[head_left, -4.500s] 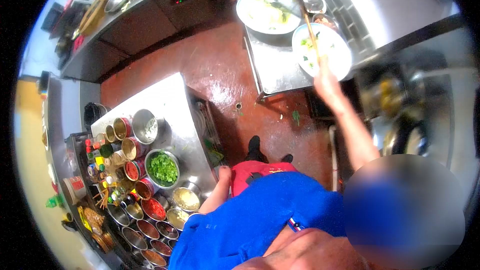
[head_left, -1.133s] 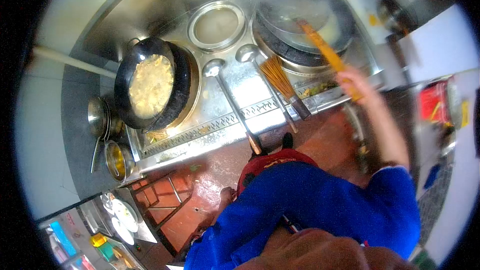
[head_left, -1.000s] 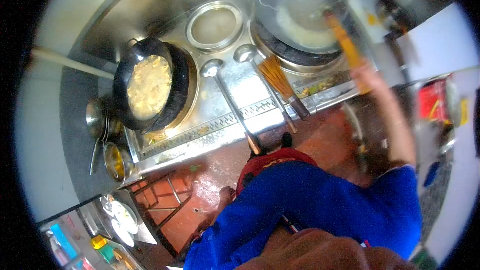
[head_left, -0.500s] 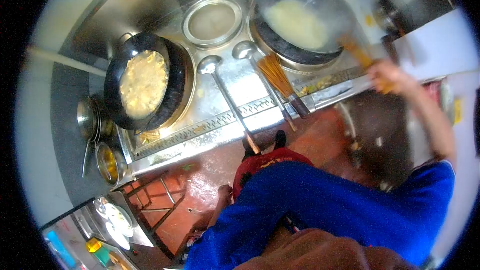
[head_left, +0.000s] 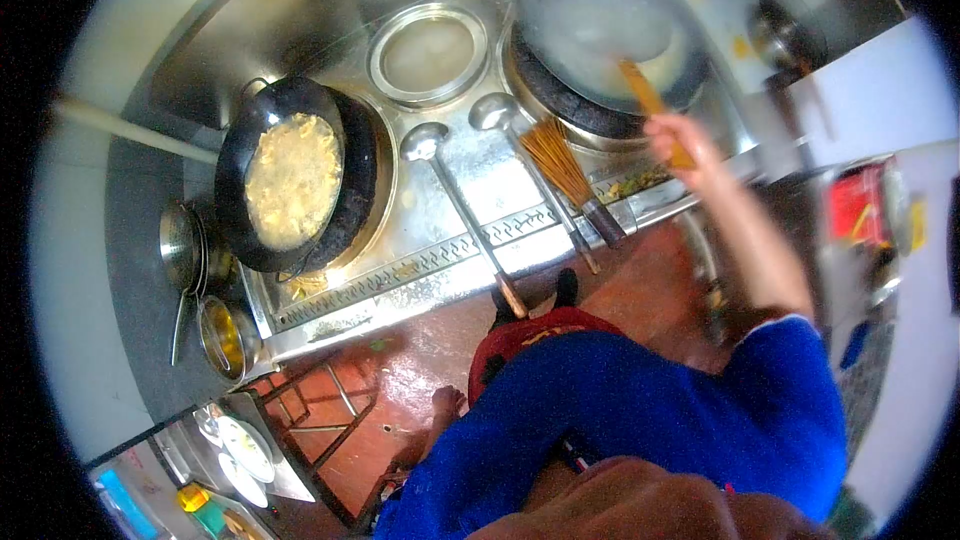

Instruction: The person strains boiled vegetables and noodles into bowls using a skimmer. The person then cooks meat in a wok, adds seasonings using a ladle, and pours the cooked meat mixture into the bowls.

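Note:
My right hand [head_left: 685, 148] is closed around the handle of a bamboo wok brush [head_left: 643, 90]. Its far end reaches into the steaming right wok [head_left: 685, 15], where steam and cloudy liquid hide the tip. My left hand [head_left: 447, 401] hangs low beside the dark red apron [head_left: 520, 338], away from the stove; its fingers are too small to make out. On the stovetop, a second bamboo brush [head_left: 563, 162] lies beside two long-handled ladles [head_left: 425, 143], handles toward me. Pale food in bubbling liquid [head_left: 293, 180] fills the tilted left wok [head_left: 233, 205].
Between the woks sits a round metal pot [head_left: 428, 55] of cloudy liquid. Strainers [head_left: 180, 245] and a bowl of yellow oil [head_left: 225, 340] stand at the left. White plates [head_left: 245, 448] are at lower left. A metal pan [head_left: 788, 25] lies at upper right.
My right hand has moved left from beside the stove's right side to the right wok's near rim, bringing the wok brush into the wok. My left hand stays low.

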Action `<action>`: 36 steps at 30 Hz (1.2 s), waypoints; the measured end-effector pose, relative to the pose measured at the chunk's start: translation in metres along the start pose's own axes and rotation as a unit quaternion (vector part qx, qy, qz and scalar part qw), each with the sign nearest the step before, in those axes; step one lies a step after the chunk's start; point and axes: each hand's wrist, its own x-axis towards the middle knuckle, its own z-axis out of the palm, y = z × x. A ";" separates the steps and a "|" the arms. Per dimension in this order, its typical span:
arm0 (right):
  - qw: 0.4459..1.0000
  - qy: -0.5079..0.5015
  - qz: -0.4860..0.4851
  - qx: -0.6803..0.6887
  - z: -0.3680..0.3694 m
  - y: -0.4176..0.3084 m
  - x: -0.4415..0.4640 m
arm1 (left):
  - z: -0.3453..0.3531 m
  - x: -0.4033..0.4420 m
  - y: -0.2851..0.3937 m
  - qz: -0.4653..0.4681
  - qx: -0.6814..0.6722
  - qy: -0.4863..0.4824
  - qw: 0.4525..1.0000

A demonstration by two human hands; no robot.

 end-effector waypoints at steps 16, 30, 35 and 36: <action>0.923 0.020 -0.032 -0.383 -0.046 0.016 0.018 | 0.025 0.012 -0.050 0.109 0.178 0.097 0.973; 0.991 -0.088 0.029 -0.101 -0.056 0.008 -0.042 | -0.004 -0.008 -0.006 -0.032 0.109 0.068 0.991; 0.976 -0.003 -0.053 -0.209 -0.086 -0.002 -0.035 | -0.025 -0.014 0.039 -0.025 0.120 0.038 0.992; 0.968 0.036 -0.068 -0.238 -0.090 -0.013 -0.036 | -0.018 -0.009 0.029 -0.032 0.144 0.032 0.989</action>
